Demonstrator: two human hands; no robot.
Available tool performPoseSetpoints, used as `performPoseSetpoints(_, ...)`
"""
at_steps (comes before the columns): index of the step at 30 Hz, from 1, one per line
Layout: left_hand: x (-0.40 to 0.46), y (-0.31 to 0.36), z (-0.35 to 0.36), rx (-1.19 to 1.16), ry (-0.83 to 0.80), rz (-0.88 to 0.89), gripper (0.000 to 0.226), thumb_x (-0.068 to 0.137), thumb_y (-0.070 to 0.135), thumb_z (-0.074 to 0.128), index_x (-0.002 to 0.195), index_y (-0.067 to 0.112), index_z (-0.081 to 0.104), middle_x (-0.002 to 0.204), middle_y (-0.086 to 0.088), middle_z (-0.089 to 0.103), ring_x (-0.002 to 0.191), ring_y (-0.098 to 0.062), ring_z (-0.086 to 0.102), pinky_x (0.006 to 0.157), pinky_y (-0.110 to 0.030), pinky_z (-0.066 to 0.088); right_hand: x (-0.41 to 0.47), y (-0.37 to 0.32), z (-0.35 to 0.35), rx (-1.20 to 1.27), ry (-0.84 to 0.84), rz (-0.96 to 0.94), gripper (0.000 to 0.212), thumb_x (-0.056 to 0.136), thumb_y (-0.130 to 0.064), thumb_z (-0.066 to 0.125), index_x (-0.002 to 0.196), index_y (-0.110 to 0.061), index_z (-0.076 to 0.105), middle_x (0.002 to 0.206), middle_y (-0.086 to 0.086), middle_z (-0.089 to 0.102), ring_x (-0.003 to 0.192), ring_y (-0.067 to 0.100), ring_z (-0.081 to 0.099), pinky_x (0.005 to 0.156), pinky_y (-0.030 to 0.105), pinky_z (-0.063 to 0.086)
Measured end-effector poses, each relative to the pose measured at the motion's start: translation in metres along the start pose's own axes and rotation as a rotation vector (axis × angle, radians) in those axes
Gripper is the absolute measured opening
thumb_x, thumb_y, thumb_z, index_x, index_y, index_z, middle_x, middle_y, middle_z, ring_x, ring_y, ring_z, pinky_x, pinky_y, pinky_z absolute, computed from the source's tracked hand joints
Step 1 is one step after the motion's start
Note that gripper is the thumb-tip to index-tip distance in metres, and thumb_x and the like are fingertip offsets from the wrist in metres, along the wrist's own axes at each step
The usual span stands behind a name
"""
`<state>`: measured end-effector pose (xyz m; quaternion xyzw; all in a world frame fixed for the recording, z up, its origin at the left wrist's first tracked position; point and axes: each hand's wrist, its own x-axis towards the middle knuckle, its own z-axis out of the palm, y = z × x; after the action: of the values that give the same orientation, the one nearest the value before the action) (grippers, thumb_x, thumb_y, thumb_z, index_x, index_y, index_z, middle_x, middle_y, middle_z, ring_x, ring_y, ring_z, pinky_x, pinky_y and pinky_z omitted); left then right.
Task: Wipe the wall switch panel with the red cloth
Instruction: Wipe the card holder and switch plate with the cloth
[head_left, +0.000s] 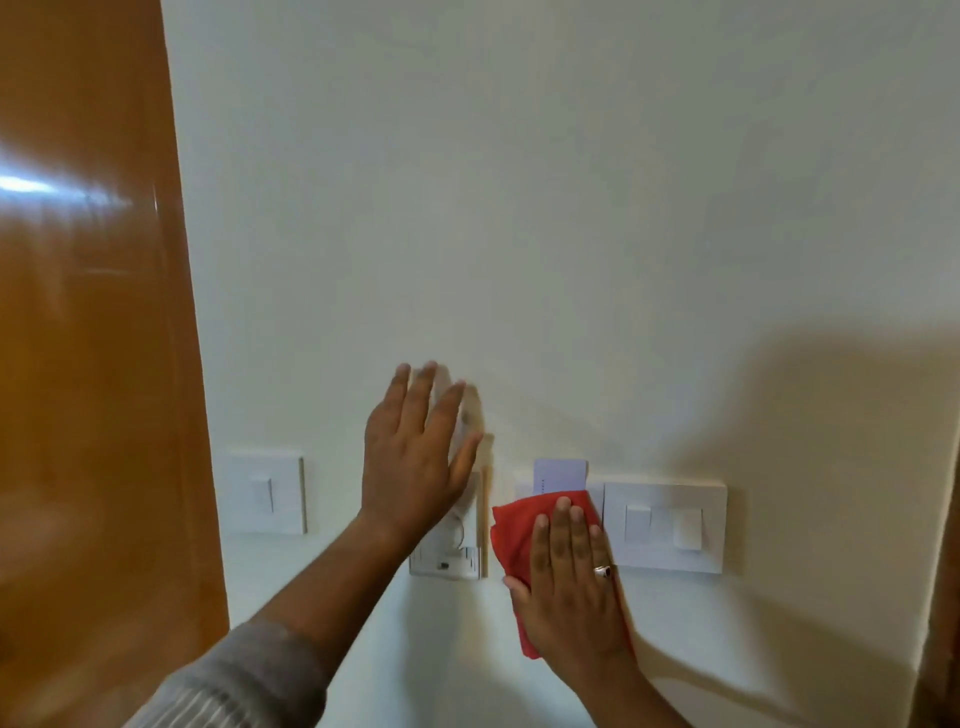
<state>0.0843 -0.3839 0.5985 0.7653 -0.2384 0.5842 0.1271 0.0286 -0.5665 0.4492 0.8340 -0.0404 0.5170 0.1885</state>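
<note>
Your right hand (571, 587) flat, pressing red cloth (511, 535) on card-slot panel (595, 496) mid-wall; left hand (410, 462) open, empty (blurred). Risk: pressure flips nearby switches (665, 525), dislodges card (561, 474).

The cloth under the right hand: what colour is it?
Plain red cloth, seen in the head view, the only one.

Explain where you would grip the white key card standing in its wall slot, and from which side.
Pinch the white key card by its exposed top edge, coming from above. Its lower part sits in the slot, and the red cloth under the right hand blocks approach from below.
</note>
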Motion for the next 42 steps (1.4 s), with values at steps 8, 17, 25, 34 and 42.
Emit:
performPoseSetpoints(8,0.056,-0.031,0.038,0.062,-0.025,0.043,0.107,0.085,0.086,0.033,0.161,0.013,0.015,0.168,-0.025,0.008,0.156,-0.044,0.003,0.125,-0.058,0.003,0.020,0.020,0.022,0.020,0.190,-0.263,0.085,0.095,-0.060,0.045,0.154,-0.003,0.021,0.159,0.024,0.025,0.148,0.038,0.021,0.124,0.050,0.011)
performPoseSetpoints(17,0.058,-0.035,0.053,0.081,0.107,0.072,0.109,0.082,0.087,0.041,0.160,0.013,0.021,0.165,-0.028,0.019,0.152,-0.049,0.017,0.123,-0.061,0.009,0.026,0.027,0.028,0.010,0.253,-0.289,0.085,0.096,-0.060,0.046,0.155,-0.004,0.021,0.162,0.017,0.021,0.152,0.034,0.015,0.125,0.048,0.009)
performPoseSetpoints(25,0.059,-0.034,0.052,0.087,0.121,0.075,0.107,0.083,0.086,0.042,0.158,0.011,0.028,0.163,-0.031,0.024,0.150,-0.052,0.021,0.121,-0.065,0.015,0.016,0.046,0.034,-0.046,0.283,-0.490,0.074,0.098,-0.053,0.049,0.150,-0.006,0.030,0.154,0.015,0.032,0.150,0.034,0.019,0.123,0.047,0.014)
performPoseSetpoints(34,0.057,-0.020,0.056,0.074,0.133,0.001,0.109,0.082,0.087,0.041,0.158,0.010,0.026,0.162,-0.032,0.025,0.149,-0.053,0.020,0.121,-0.065,0.013,0.025,0.022,0.035,-0.023,0.283,-0.284,0.082,0.099,-0.057,0.044,0.155,-0.002,0.019,0.161,0.019,0.020,0.151,0.036,0.015,0.124,0.050,0.008)
performPoseSetpoints(42,0.057,-0.022,0.051,0.072,0.137,0.014,0.110,0.082,0.087,0.043,0.157,0.007,0.029,0.161,-0.032,0.026,0.149,-0.054,0.022,0.121,-0.066,0.014,0.020,0.036,0.033,0.019,0.295,-0.281,0.093,0.093,-0.069,0.043,0.155,-0.004,0.018,0.161,0.014,0.017,0.153,0.032,0.008,0.125,0.047,0.008)
